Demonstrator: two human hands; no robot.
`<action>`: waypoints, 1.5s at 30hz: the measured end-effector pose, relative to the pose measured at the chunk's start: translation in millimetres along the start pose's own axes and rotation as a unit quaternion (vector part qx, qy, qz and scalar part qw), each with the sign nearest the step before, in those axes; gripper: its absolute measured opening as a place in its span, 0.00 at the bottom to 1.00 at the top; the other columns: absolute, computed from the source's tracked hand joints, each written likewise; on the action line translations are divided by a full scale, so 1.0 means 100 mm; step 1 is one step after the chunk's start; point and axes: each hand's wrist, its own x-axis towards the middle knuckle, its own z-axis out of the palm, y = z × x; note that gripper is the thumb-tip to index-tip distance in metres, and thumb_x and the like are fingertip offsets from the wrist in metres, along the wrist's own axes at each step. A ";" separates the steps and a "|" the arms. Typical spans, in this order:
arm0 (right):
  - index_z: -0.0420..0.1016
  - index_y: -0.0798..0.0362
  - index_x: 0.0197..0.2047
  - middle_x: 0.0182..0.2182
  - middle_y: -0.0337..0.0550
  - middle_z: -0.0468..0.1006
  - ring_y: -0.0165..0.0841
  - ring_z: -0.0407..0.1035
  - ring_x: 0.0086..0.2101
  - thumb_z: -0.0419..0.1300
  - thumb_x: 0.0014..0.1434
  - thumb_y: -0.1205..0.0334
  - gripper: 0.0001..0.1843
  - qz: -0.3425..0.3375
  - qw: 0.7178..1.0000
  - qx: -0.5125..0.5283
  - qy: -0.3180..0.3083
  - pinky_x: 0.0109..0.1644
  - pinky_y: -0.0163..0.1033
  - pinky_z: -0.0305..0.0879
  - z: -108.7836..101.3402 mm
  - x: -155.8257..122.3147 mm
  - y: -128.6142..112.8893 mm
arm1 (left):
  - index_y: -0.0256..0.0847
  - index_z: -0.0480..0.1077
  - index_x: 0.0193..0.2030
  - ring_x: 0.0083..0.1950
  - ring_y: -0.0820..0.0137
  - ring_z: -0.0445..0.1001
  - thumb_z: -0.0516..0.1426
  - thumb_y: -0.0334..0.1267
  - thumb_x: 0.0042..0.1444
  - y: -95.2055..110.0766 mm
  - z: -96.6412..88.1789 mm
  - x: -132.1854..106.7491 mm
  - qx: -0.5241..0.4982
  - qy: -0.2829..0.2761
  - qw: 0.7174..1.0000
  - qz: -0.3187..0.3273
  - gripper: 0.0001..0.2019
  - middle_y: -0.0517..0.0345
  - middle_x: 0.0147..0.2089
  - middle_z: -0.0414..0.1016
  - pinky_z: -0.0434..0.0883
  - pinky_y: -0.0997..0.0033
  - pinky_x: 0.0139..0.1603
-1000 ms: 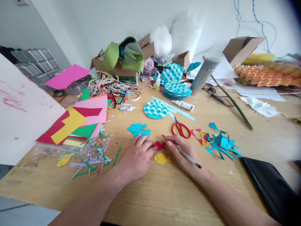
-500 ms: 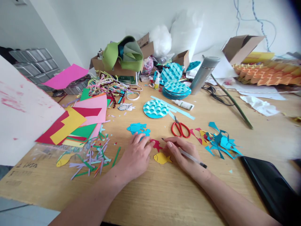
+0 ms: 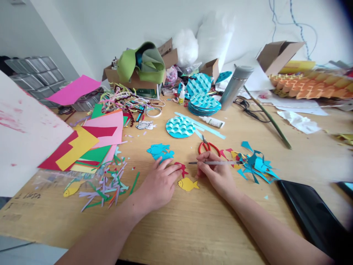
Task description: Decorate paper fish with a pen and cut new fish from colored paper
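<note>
My left hand (image 3: 161,186) lies on the wood table with its fingers stretched out. Its fingertips rest at the lower blue paper fish and beside a red paper fish (image 3: 183,169), partly covering both. Above them is another blue paper fish (image 3: 158,148). Between my two hands lies a yellow paper fish (image 3: 188,184) with drawn eye and gill lines. My right hand (image 3: 215,173) pinches a slim pen (image 3: 226,162), held almost level, its dark tip pointing left just above the red fish. Red-handled scissors (image 3: 204,141) lie right behind my right hand, partly hidden by it.
Blue paper scraps (image 3: 259,165) and a black phone-like device (image 3: 303,209) are on the right. Coloured paper sheets (image 3: 107,129) and thin strips (image 3: 110,187) lie left. Behind stand a woven-paper disc (image 3: 180,127), a glue bottle (image 3: 213,122) and a grey flask (image 3: 237,86).
The pen has swung from a slant to nearly level in my right hand, and that hand's fingers have curled and shifted. My left hand stays by the fish. The view has moved slightly.
</note>
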 end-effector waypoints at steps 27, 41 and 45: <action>0.64 0.50 0.31 0.19 0.35 0.72 0.31 0.69 0.20 0.64 0.55 0.49 0.16 -0.029 0.999 0.028 0.014 0.25 0.36 0.67 0.02 0.06 0.02 | 0.46 0.61 0.66 0.71 0.59 0.49 0.48 0.23 0.57 -0.08 0.04 0.02 0.020 -0.014 1.000 0.006 0.30 0.62 0.68 0.62 0.48 0.46 0.70; 0.66 0.51 0.33 0.25 0.40 0.73 0.34 0.70 0.27 0.60 0.59 0.49 0.14 -0.067 0.997 -0.015 -0.041 0.31 0.39 0.67 0.09 0.04 0.06 | 0.43 0.62 0.66 0.72 0.59 0.47 0.48 0.24 0.57 -0.05 0.02 0.03 0.027 -0.016 0.999 0.011 0.29 0.62 0.68 0.62 0.48 0.48 0.71; 0.65 0.50 0.32 0.22 0.37 0.71 0.32 0.69 0.24 0.60 0.58 0.50 0.13 -0.053 0.998 -0.012 -0.007 0.27 0.37 0.66 0.09 0.05 0.06 | 0.45 0.62 0.65 0.72 0.58 0.47 0.48 0.24 0.58 -0.03 0.01 0.03 0.024 -0.022 0.999 -0.001 0.29 0.63 0.69 0.61 0.49 0.46 0.71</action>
